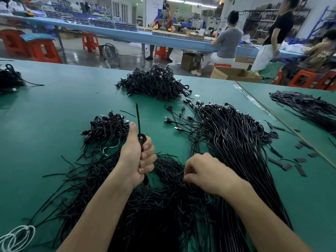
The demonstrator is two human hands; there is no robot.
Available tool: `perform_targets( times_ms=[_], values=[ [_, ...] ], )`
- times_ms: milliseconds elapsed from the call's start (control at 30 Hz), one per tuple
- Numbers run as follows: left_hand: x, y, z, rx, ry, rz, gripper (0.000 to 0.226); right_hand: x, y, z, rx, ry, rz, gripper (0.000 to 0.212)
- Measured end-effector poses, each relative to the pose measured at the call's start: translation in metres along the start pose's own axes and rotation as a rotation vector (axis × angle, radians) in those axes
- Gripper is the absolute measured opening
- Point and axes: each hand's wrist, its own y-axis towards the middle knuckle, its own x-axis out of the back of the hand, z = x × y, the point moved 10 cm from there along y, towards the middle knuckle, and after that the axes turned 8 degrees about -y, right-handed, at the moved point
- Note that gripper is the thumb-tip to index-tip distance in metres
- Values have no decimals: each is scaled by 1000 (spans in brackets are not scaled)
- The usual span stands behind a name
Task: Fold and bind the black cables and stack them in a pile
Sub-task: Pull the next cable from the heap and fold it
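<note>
so, folded cable in one fist, other hand down in the heap

the left hand (138,157) is clamped around a folded cable (142,140), held upright over the green table (54,106). fingers are wrapped tight around it and the thumb sticks straight up. the loop end of the cable pokes out the top of the fist and the other end comes out below the palm. a thin black tie (137,115) stands up from the loop, pointing away from the camera.

the right hand (205,171) is knuckles-up with the fingers curled down, tips touching the heap of thin black strands (154,206) that sits right in front of the person. can't tell if it's actually got one pinched or is just resting there.

to the right of the hands there's a long sheaf of loose cables (236,142), lying mostly straight with the plugs fanned out at the far end. a small pile (107,130) of bundled cables sits just beyond the left hand, and a bigger pile (154,84) is farther back near the table edge. a coiled white cable (16,237) is at the near left corner.
</note>
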Motion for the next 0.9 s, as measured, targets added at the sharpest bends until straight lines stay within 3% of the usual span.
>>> perform_targets(
  times_ms=[100, 300, 433, 533, 767, 900],
  values=[
    [-6, -2, 0, 5, 37, 49, 75, 27, -4, -8, -18, 56, -121, 12],
    [-34, -12, 11, -7, 340, 230, 63, 88, -23, 15, 123, 490, -592, 9],
    [-48, -21, 12, -53, 453, 298, 62, 90, -30, 39, 272, 526, -603, 24],
    [-55, -27, 2, -151, 411, 304, 38, 92, -33, 41, 300, 568, -596, 37],
    [-50, -30, -19, -415, 376, 158, 54, 91, -35, 39, 294, 614, -563, 25],
    [-48, -32, -25, -464, 357, 140, 48, 86, -34, 33, 196, 652, -589, 15]
  ],
)
